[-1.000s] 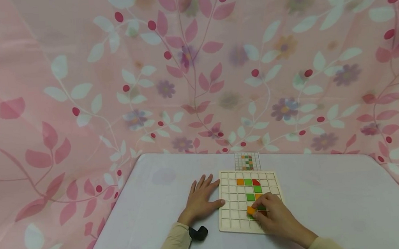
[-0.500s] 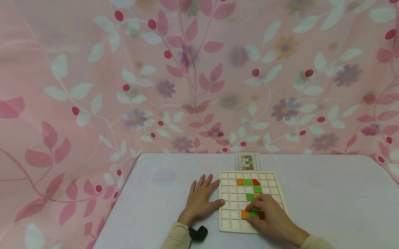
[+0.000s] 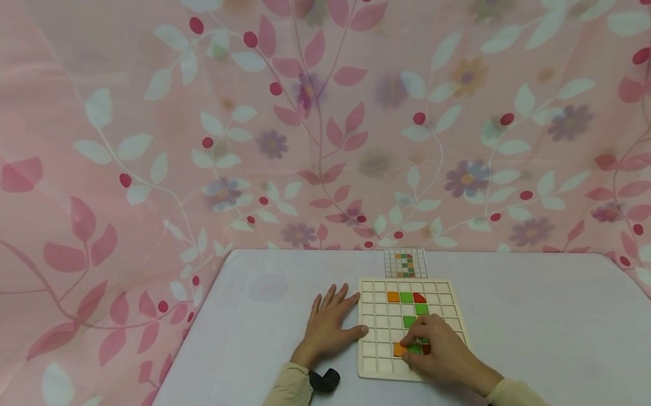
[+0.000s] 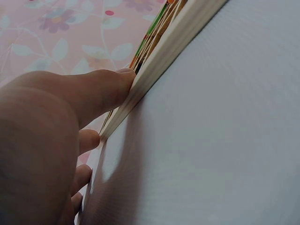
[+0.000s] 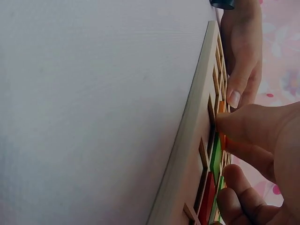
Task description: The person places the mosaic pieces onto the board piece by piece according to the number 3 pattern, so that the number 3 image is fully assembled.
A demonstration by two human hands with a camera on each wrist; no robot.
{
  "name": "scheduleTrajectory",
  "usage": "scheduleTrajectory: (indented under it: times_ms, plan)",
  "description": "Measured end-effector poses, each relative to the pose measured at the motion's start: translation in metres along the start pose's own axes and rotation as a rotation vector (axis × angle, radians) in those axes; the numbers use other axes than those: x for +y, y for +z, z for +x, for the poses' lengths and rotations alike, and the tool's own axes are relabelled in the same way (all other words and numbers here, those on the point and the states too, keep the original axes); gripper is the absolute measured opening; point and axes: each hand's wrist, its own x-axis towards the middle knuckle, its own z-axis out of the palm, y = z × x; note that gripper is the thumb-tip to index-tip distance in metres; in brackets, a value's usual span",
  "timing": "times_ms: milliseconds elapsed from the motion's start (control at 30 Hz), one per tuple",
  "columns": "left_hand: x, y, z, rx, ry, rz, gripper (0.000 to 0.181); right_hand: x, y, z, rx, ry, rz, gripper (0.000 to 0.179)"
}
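Observation:
A pale wooden grid board (image 3: 376,322) lies on the white table, holding orange, green and red tiles in some of its squares. My left hand (image 3: 328,330) rests flat at the board's left side, fingers spread. In the left wrist view, its thumb (image 4: 108,89) touches the board's edge. Over the lower part of the board, my right hand (image 3: 443,354) pinches an orange tile (image 3: 398,349) between thumb and index finger. That tile sits left of a green tile (image 5: 215,153) and a red tile (image 5: 207,197). The right hand hides some squares behind it.
Just beyond the board lies a small pattern card (image 3: 405,263) with a coloured grid. A pink floral cloth (image 3: 320,133) hangs behind the table (image 3: 542,326). A black wrist device (image 3: 325,381) sits by the left cuff.
My right hand has moved slightly left and down with the orange tile, from above the green tile to the square beside it. The left hand stays put.

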Motion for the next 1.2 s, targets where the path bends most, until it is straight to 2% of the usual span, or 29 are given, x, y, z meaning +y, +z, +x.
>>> scheduleTrajectory:
  times_ms: [200,533,700,833,967,1200]
  plan:
    - [-0.001,0.001,-0.001,-0.002,-0.001,0.015,0.077,0.001,0.002,0.002,-0.003,-0.024,-0.003,0.012]
    - [-0.004,0.0,0.0,0.018,0.01,0.016,0.076,-0.005,0.005,0.008,0.038,0.022,-0.046,0.012]
    - [-0.002,0.003,-0.001,0.0,0.003,0.014,0.077,-0.007,0.004,0.01,0.035,0.027,-0.074,0.017]
    - [0.0,0.004,-0.001,-0.008,-0.009,0.017,0.077,-0.004,0.004,0.01,0.022,-0.034,-0.127,0.011]
    - [0.0,0.0,0.001,-0.007,-0.008,0.027,0.076,-0.003,0.005,0.012,0.05,-0.11,-0.178,0.01]
    - [0.002,0.0,0.0,-0.006,0.001,0.025,0.077,-0.008,0.006,0.011,0.057,-0.104,-0.172,0.009]
